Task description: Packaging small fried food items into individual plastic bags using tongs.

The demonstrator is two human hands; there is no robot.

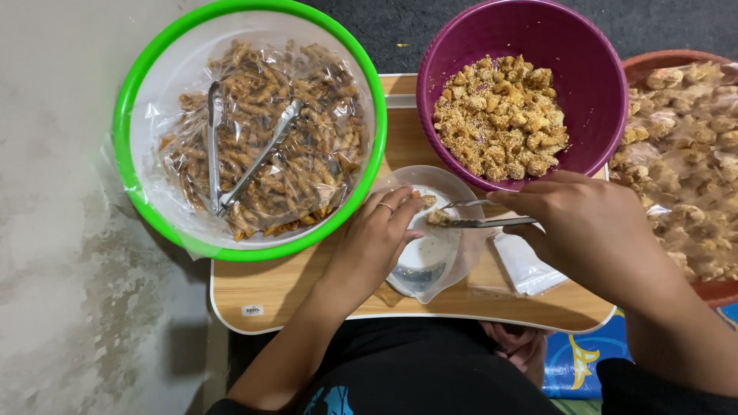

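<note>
My left hand (pixel 374 240), with a ring on one finger, holds open the mouth of a clear plastic bag (pixel 430 253) on a small wooden tray table (pixel 284 284). My right hand (pixel 588 227) grips small metal tongs (pixel 480 221) whose tips pinch a crumb-coated snack piece (pixel 437 218) inside the bag's opening. Another piece (pixel 427 200) lies in the bag. Just behind stands a purple bowl (pixel 592 84) full of the same crumbed pieces.
A green-rimmed bowl (pixel 123 138) lined with plastic holds spiral snacks and larger metal tongs (pixel 238 150) at the left. A reddish bowl (pixel 719 290) lined with plastic holds pale chunks at the right. Flat clear bags (pixel 526 265) lie on the table.
</note>
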